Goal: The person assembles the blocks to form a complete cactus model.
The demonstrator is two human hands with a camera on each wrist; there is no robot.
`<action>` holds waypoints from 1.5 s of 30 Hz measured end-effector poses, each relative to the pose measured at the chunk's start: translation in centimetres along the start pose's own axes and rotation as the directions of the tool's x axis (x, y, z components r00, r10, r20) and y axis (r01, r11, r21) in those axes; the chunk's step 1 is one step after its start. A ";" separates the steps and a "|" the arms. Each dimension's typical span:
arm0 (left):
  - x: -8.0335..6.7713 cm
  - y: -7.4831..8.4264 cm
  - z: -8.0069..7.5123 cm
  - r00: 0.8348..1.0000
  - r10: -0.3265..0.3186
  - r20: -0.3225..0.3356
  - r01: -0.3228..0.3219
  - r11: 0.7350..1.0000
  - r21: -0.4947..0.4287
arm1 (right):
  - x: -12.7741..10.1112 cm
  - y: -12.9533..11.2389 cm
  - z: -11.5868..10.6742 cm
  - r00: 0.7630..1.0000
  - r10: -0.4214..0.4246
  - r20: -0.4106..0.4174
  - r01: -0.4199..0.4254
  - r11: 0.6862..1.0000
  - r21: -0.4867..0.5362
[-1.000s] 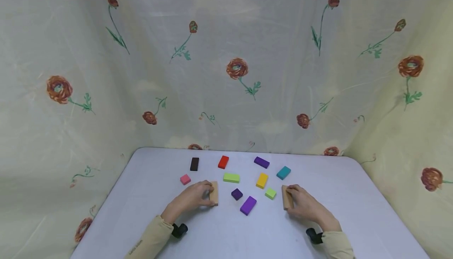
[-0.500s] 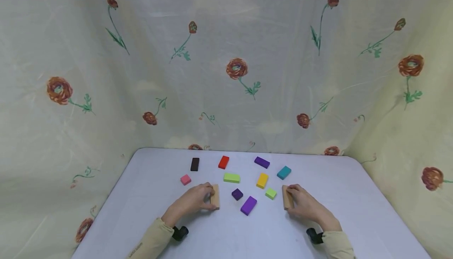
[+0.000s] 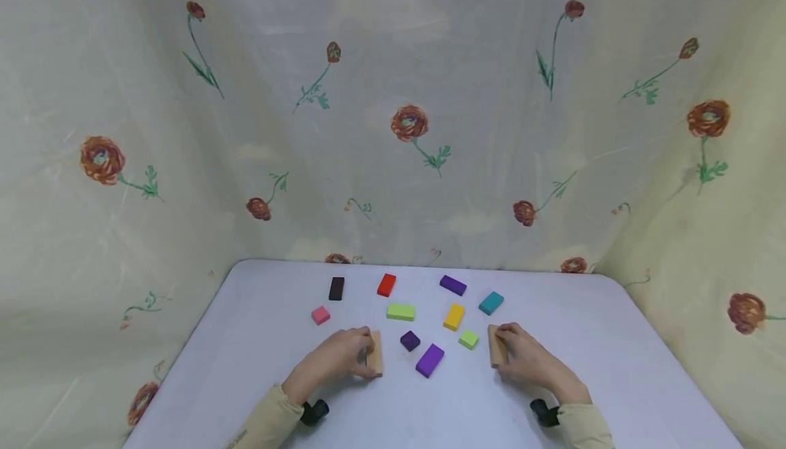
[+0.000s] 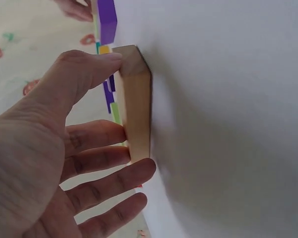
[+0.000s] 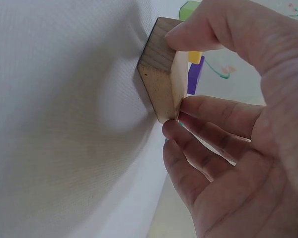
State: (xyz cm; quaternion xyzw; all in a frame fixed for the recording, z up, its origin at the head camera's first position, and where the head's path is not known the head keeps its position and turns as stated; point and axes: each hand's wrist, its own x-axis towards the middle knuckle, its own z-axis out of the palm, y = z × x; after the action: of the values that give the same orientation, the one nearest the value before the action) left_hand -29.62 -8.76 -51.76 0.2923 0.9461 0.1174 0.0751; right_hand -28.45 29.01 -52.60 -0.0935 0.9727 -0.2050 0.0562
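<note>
Pinch of left hand [image 3: 331, 363] clamped on left wooden block [image 3: 376, 353] and of right hand [image 3: 533, 361] on right wooden block [image 3: 495, 348], both at the middle of white-covered table [image 3: 454, 415], with bright purple block [image 3: 430, 360], dark purple cube [image 3: 410, 340] and small lime block [image 3: 469, 339] between.

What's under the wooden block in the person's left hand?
In the left wrist view, white tabletop shows along the lower edge of the wooden block. The underside itself is covered, so whether anything lies beneath it cannot be seen.
</note>
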 end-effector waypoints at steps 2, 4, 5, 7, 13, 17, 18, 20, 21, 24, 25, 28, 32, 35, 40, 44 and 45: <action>-0.1 0.4 0.0 1.000 0.013 0.010 -0.014 1.000 0.028 | 0.0 0.0 0.1 1.000 0.008 0.001 -0.008 1.000 -0.005; -0.2 0.8 0.0 0.999 0.034 0.013 -0.035 0.997 0.068 | -0.1 0.0 0.1 1.000 0.001 -0.003 -0.001 1.000 -0.013; -0.3 1.0 0.0 0.999 0.047 0.011 -0.048 0.995 0.089 | -0.1 0.0 0.1 1.000 0.002 -0.006 -0.002 1.000 -0.017; -0.4 1.5 -0.1 0.998 0.067 0.010 -0.067 0.990 0.125 | -0.1 -0.1 0.1 1.000 -0.008 -0.014 0.008 1.000 -0.026; -0.8 3.1 -0.2 0.996 0.086 0.030 -0.090 0.977 0.194 | -0.1 -0.2 0.0 1.000 -0.014 -0.016 0.014 1.000 -0.022; -1.1 4.4 -0.1 0.993 0.111 0.040 -0.117 0.964 0.240 | 0.0 -0.1 0.0 1.000 0.000 -0.002 0.000 1.000 -0.021; -1.2 4.6 -0.1 0.992 0.120 0.042 -0.126 0.959 0.254 | 0.0 -0.1 0.1 1.000 0.005 0.000 -0.005 1.000 -0.021; -1.3 5.1 -0.1 0.991 0.123 0.051 -0.133 0.954 0.270 | 0.1 -0.1 0.1 1.000 0.011 0.001 -0.011 1.000 -0.024; -1.3 5.3 -0.1 0.991 0.124 0.054 -0.134 0.952 0.276 | 0.1 -0.1 0.1 1.000 0.014 0.002 -0.014 1.000 -0.024; -1.3 5.7 0.0 0.991 0.110 0.074 -0.126 0.955 0.267 | 0.2 -0.1 0.2 1.000 0.025 0.006 -0.025 0.999 -0.021; -1.4 5.8 0.0 0.991 0.106 0.078 -0.123 0.957 0.261 | 0.3 0.0 0.2 1.000 0.026 0.007 -0.026 0.999 -0.020; -1.4 6.1 0.0 0.990 0.116 0.080 -0.133 0.961 0.244 | 0.3 0.1 0.2 1.000 0.026 0.005 -0.026 0.999 -0.020; -1.5 6.4 0.1 0.984 0.158 0.076 -0.172 0.958 0.230 | 0.3 0.1 0.2 1.000 0.016 -0.002 -0.016 1.000 -0.023; -1.5 6.7 0.2 0.979 0.188 0.077 -0.201 0.954 0.223 | 0.2 0.1 0.2 1.000 0.009 -0.007 -0.009 1.000 -0.024; -1.6 7.3 0.6 0.970 0.224 0.093 -0.240 0.940 0.241 | 0.0 0.1 0.2 1.000 -0.006 -0.023 0.005 1.000 -0.027; -1.6 7.9 0.9 0.962 0.255 0.098 -0.271 0.932 0.240 | 0.0 0.0 0.1 1.000 -0.005 -0.021 0.004 0.999 -0.033; -1.6 8.0 1.0 0.959 0.265 0.098 -0.281 0.930 0.236 | 0.0 0.0 0.1 1.000 -0.005 -0.019 0.004 0.999 -0.037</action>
State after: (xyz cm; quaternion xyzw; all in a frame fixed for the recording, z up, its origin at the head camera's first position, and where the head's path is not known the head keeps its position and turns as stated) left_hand -23.81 -3.03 -50.48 0.4316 0.9006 -0.0016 0.0514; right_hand -28.40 28.99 -52.68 -0.0948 0.9765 -0.1882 0.0445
